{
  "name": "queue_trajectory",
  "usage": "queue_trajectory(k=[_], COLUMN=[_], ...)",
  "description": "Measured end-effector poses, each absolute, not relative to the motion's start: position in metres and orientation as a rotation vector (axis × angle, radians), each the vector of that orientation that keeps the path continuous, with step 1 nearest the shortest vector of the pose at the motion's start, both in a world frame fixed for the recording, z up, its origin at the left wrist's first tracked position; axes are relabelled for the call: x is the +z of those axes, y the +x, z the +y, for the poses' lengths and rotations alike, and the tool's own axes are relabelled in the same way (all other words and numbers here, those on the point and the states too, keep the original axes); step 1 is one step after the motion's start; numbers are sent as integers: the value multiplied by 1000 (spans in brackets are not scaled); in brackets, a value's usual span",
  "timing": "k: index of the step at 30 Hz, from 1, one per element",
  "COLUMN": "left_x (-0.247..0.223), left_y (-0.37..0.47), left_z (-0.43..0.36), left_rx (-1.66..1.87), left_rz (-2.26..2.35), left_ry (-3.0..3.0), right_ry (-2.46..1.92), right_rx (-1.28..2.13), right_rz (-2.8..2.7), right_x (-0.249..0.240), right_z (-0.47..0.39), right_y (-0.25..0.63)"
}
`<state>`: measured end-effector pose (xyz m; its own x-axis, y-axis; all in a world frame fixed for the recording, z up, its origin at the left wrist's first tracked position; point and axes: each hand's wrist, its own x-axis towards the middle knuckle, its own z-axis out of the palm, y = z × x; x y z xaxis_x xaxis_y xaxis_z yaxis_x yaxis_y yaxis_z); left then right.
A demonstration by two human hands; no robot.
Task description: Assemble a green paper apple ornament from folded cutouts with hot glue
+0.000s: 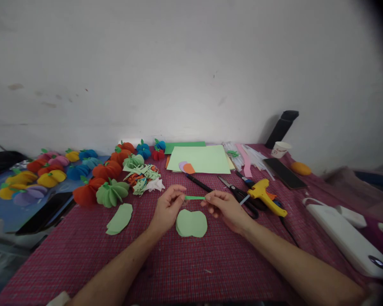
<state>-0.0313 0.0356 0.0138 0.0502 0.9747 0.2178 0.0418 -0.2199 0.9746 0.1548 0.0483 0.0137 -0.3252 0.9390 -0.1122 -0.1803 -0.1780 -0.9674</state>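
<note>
A narrow green paper strip [194, 197] is stretched level between my two hands. My left hand [170, 205] pinches its left end, and my right hand [222, 206] pinches the right end. Just below the strip, a stack of pale green pumpkin-shaped paper cutouts [191, 224] lies on the red checked cloth. Left of my left hand rests a folded pale green paper cutout [119, 219]. Black-handled scissors [239, 194] lie close to my right hand, with a yellow glue gun [263, 195] beside them.
Finished paper pumpkins [112, 192] in several colours crowd the left side, near a pile of paper scraps [143, 178]. Pale green sheets [201, 159] lie at the back. To the right are white glue sticks [258, 158], a phone [285, 173], a paper cup [281, 149] and a white device [347, 238].
</note>
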Motion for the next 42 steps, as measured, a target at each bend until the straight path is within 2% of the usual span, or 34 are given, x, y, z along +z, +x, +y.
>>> queue_trajectory(k=[10,22,42], left_x=[11,8,20], left_y=[-34,-31,-37], left_z=[35,38,32], left_rx=[1181,1334,1300], left_rz=[1160,1186,1319], left_ry=[1564,1498,1793], right_ry=[-989,-968,-1025], right_rx=[1562,1615,1734], right_rz=[-1242,-1282,-1366], right_x=[16,14,10], right_z=[48,47,47], right_y=[155,153,155])
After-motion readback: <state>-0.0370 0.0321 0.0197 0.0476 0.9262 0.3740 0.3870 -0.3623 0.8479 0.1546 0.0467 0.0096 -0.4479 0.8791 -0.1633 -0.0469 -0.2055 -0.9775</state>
